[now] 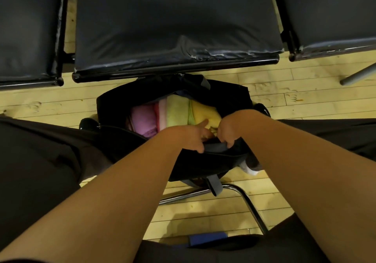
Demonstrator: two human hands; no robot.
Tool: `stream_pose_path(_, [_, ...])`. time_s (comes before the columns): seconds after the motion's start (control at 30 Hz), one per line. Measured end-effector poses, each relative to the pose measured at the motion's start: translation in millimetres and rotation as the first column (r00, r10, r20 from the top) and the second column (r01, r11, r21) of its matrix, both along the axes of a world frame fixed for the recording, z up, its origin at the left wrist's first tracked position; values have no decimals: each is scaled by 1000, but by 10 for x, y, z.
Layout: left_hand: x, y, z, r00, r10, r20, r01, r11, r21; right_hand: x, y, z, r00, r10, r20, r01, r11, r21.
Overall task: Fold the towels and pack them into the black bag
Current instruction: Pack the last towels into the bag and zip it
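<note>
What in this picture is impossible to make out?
Head view, the only one:
- Depth of the black bag: anything under the purple towel and yellow towel is covered by them.
- Grip of the left hand: its fingertips are hidden behind the right hand and the bag's rim.
- The blue object at the bottom: partly covered by the person's lap, blurred.
- The black seats: cut off by the top edge.

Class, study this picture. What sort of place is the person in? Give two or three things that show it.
Probably a waiting area or hall: a row of black padded seats on metal frames, a worn wooden plank floor, and a chrome chair leg beside the black bag.
</note>
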State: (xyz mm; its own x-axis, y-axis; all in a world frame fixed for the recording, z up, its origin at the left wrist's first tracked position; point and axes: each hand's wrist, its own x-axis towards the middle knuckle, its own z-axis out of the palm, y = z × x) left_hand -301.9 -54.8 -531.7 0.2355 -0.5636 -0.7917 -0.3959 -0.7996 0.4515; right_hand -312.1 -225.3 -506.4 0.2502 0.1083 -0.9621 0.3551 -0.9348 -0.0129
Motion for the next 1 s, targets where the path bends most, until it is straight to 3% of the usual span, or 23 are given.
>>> stream_pose_path(0.1, [-210, -111, -91, 976, -165, 141, 143, 977, 157, 109, -30, 182, 994, -94, -57, 96, 995, 38])
stream_pose_path(0.17, [-339, -209, -65, 954, -187, 236, 138, 968, 210, 120, -105, 155, 989, -147, -13, 148, 988, 42])
stream_pose_path(0.27, [-406, -235, -171, 925, -144, 352, 78, 978, 193, 89, -212, -1, 994, -63, 94, 52, 991, 121])
stream_pose_path(0.33, [-363, -172, -279, 930, -97, 355, 54, 990, 128, 36, -228, -50, 971, -155, 184, 133, 983, 123])
stream_pose_path(0.43, [-172, -53, -334, 958, -26, 284, 31, 999, -14, -34, -209, -9, 837, -260, 481, 151, 956, 253])
stream_pose_path(0.5, [-32, 25, -309, 972, 66, 225, -46, 995, -92, -92, -182, 113, 729, -360, 582, 167, 918, 359])
stream_pose_path(0.57, [41, 81, -281, 975, 112, 193, -87, 987, -135, -152, -151, 212, 770, -387, 507, 209, 904, 372])
stream_pose_path(0.67, [59, 117, -267, 975, 132, 177, -102, 980, -169, -318, -87, 215, 903, -260, 342, 164, 944, 286])
stream_pose_path(0.73, [41, 127, -284, 974, 195, 114, -169, 964, -203, -402, -58, 145, 949, -158, 271, 99, 971, 220])
stream_pose_path(0.8, [30, 169, -265, 971, 236, 35, -226, 956, -189, -407, -46, 82, 970, -174, 170, 134, 965, 225])
stream_pose_path(0.9, [37, 187, -173, 950, 277, -143, -300, 939, -167, -274, -148, 135, 941, -328, 85, 285, 901, 328])
stream_pose_path(1.0, [104, 213, 56, 877, 431, -211, -455, 887, -80, -77, -227, 285, 815, -573, 84, 474, 743, 472])
